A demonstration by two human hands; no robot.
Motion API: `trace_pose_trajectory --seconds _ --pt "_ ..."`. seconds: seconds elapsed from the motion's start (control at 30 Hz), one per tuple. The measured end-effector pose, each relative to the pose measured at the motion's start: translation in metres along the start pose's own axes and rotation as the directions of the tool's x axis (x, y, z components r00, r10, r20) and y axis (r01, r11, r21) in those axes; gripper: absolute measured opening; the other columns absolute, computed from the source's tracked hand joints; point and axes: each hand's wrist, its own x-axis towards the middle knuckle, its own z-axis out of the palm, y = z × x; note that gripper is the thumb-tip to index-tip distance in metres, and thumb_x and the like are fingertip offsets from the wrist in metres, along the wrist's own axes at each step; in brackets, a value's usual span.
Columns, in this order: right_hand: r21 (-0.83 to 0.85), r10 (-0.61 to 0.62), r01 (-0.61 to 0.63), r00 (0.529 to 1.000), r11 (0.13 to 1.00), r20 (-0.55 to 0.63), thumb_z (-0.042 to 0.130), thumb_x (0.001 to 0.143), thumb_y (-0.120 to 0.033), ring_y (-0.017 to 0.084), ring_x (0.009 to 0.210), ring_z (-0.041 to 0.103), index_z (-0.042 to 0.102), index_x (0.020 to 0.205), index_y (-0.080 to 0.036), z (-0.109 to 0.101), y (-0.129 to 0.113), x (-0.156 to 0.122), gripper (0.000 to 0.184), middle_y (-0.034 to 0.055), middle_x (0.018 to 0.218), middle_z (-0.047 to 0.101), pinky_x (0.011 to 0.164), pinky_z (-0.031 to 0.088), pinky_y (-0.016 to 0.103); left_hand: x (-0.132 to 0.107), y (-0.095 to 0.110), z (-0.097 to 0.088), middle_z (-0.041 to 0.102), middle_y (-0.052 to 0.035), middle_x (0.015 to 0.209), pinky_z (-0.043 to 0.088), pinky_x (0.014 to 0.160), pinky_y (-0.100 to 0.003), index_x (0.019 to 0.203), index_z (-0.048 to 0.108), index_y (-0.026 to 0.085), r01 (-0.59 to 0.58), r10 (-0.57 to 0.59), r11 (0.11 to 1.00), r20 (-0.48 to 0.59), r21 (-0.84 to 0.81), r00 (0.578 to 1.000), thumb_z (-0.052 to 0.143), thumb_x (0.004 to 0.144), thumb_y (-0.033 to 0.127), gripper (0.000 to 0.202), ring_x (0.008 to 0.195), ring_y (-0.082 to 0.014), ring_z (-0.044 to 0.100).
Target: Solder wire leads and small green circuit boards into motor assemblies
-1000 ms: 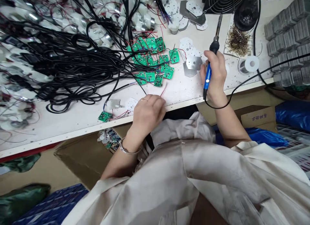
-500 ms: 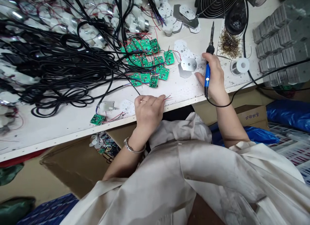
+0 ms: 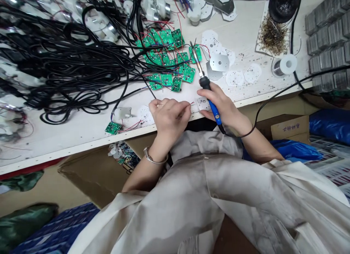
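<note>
My right hand is wrapped round the blue handle of a soldering iron, whose metal tip points up and left over the green circuit boards. At this hand's thumb and fingertips is a small white plate with dark marks. My left hand is closed at the bench edge, its fingers pinching thin wires whose reddish ends stick out towards the plate. A black cable runs in under its knuckles. What else lies inside the left fist is hidden.
Black cables and white motor units crowd the left. More white plates lie right of centre, near a solder spool and a wire tip cleaner. Stacked metal plates stand far right. The iron's cord trails right.
My right hand has brought the soldering iron left and down, near my left hand. A white plate now shows at its fingertips. The view has shifted slightly.
</note>
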Motion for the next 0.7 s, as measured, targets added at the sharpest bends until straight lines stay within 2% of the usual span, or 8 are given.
trace_pose_trajectory --seconds 0.1,0.17,0.23,0.3,0.4,0.47,0.53,0.7 --pt "0.029 -0.011 0.011 1.0 1.0 0.009 0.058 0.095 -0.058 0.028 0.141 0.056 0.054 0.14 -0.027 0.0 -0.002 0.0 0.055 0.0119 0.149 0.056 0.112 0.055 0.05 0.003 -0.003 0.004 0.061 0.0019 0.07 0.031 0.087 -0.042 0.086 0.072 0.028 -0.163 0.166 0.984 -0.041 0.069 0.985 0.057 0.101 0.031 0.021 0.074 -0.0194 0.053" --pt "0.019 -0.028 0.03 0.996 0.999 -0.088 0.061 0.095 -0.052 0.026 0.133 0.062 0.057 0.136 -0.027 -0.003 -0.003 -0.004 0.048 0.0108 0.14 0.064 0.108 0.057 0.045 0.006 -0.004 0.007 0.064 0.0013 0.073 0.033 0.086 -0.041 0.085 0.071 0.027 -0.255 0.261 0.96 -0.041 0.114 0.964 0.056 0.101 0.031 0.021 0.076 -0.0195 0.054" --pt "-0.002 -0.046 0.047 0.974 0.999 -0.222 0.06 0.097 -0.041 0.021 0.115 0.07 0.058 0.133 -0.028 -0.005 -0.006 -0.011 0.038 0.0074 0.121 0.072 0.1 0.06 0.038 0.01 -0.005 0.008 0.069 0.0005 0.082 0.036 0.087 -0.039 0.085 0.07 0.026 -0.265 0.267 0.959 -0.008 0.099 0.964 0.057 0.099 0.029 0.019 0.08 -0.0188 0.059" --pt "-0.036 -0.067 0.058 0.952 0.998 -0.297 0.057 0.099 -0.031 0.017 0.101 0.072 0.06 0.129 -0.027 -0.004 -0.009 -0.016 0.031 0.0042 0.105 0.076 0.092 0.061 0.033 0.013 -0.005 0.007 0.073 0.0 0.088 0.04 0.086 -0.037 0.086 0.071 0.025 -0.177 0.176 0.984 0.066 -0.001 0.982 0.058 0.096 0.026 0.016 0.083 -0.0175 0.063" --pt "-0.114 -0.075 0.044 0.956 0.993 -0.283 0.052 0.101 -0.029 0.016 0.1 0.072 0.064 0.124 -0.025 0.001 -0.01 -0.018 0.026 0.006 0.108 0.076 0.088 0.06 0.029 0.016 -0.003 0.003 0.069 0.0022 0.074 0.042 0.074 -0.031 0.088 0.074 0.023 0.012 0.016 0.988 0.179 -0.156 0.984 0.061 0.094 0.023 0.015 0.069 -0.0138 0.061" --pt "-0.147 -0.072 0.034 0.962 0.989 -0.263 0.049 0.102 -0.032 0.016 0.104 0.072 0.065 0.123 -0.026 0.004 -0.009 -0.016 0.027 0.0075 0.115 0.075 0.088 0.06 0.029 0.018 -0.001 0.0 0.063 0.0037 0.065 0.042 0.069 -0.029 0.084 0.075 0.022 0.083 -0.039 0.969 0.188 -0.232 0.981 0.063 0.092 0.022 0.014 0.06 -0.012 0.055" --pt "-0.143 -0.065 0.027 0.961 0.989 -0.268 0.048 0.103 -0.032 0.017 0.106 0.072 0.064 0.125 -0.027 0.006 -0.009 -0.013 0.028 0.0072 0.117 0.074 0.089 0.06 0.03 0.019 0.001 -0.002 0.063 0.0033 0.065 0.044 0.068 -0.029 0.082 0.075 0.021 0.114 -0.061 0.94 0.171 -0.322 0.983 0.064 0.091 0.024 0.014 0.059 -0.0115 0.054" --pt "-0.133 0.014 -0.054 0.96 0.99 -0.281 0.06 0.098 -0.041 0.02 0.104 0.067 0.066 0.122 -0.03 0.007 -0.013 -0.005 0.027 0.006 0.108 0.07 0.092 0.057 0.037 0.019 0.004 -0.004 0.073 -0.0012 0.08 0.052 0.072 -0.028 0.087 0.077 0.023 0.164 -0.097 0.861 0.162 -0.482 0.982 0.067 0.093 0.034 0.016 0.076 -0.0146 0.064"
